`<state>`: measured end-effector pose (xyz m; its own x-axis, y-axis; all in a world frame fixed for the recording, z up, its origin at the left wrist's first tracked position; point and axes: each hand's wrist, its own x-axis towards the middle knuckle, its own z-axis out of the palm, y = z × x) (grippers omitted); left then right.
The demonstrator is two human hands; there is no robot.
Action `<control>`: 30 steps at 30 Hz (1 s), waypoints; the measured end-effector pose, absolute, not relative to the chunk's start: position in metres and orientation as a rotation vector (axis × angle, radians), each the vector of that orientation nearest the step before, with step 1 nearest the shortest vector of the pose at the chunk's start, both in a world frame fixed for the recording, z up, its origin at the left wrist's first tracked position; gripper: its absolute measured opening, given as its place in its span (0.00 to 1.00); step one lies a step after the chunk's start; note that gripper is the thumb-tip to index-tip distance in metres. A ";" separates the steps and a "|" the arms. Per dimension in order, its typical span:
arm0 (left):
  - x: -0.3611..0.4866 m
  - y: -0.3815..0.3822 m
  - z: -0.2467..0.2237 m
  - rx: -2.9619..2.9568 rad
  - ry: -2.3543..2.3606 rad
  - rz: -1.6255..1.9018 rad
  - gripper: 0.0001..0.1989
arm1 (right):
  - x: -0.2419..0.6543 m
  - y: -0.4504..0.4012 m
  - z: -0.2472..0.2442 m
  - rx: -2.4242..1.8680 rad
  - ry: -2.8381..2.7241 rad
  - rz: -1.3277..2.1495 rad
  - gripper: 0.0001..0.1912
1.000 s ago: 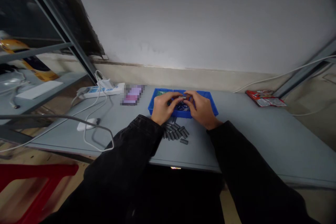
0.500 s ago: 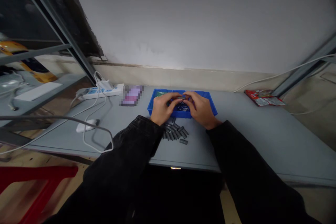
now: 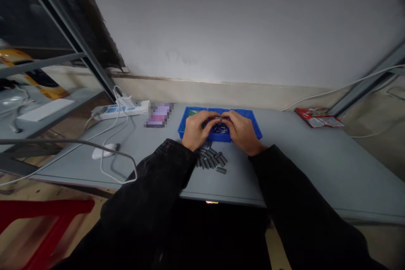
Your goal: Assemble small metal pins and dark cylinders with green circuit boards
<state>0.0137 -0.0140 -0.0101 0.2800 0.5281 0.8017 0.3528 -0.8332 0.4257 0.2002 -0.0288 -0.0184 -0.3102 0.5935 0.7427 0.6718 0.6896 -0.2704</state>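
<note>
Over a blue divided tray (image 3: pixel 257 128), my left hand (image 3: pixel 196 128) and my right hand (image 3: pixel 242 130) meet with thumbs and fingertips pinched together. Something small and dark sits between the fingertips, too hidden to name. Inside the tray under my hands lie small shiny metal pins (image 3: pixel 220 128). Its left compartment holds something green (image 3: pixel 192 113), partly covered by my left hand. On the table just in front of the tray, by my left wrist, is a pile of small dark grey cylinders (image 3: pixel 210 160). One grey cylinder (image 3: pixel 221 170) lies apart from the pile, nearer the table edge.
To the left on the grey table (image 3: pixel 300 168) are a white power strip (image 3: pixel 123 110), a blurred-out phone-like object (image 3: pixel 159 115), a white mouse (image 3: pixel 104 152) and loose cables. A red packet (image 3: pixel 318 118) lies at the far right. A red stool (image 3: pixel 47 209) stands lower left.
The fingertips of my right hand have closed in slightly toward my left fingertips. The tray, the cylinders and my arms stay in place.
</note>
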 end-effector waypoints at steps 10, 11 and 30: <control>0.014 -0.015 -0.010 2.364 0.809 1.535 0.07 | 0.199 -0.031 -0.013 -0.947 -2.005 -0.130 0.12; 0.014 -0.015 -0.010 2.364 0.813 1.536 0.07 | 0.199 -0.032 -0.013 -0.950 -2.009 -0.128 0.14; 0.014 -0.015 -0.010 2.369 0.842 1.565 0.07 | 0.199 -0.031 -0.015 -0.943 -2.026 -0.081 0.14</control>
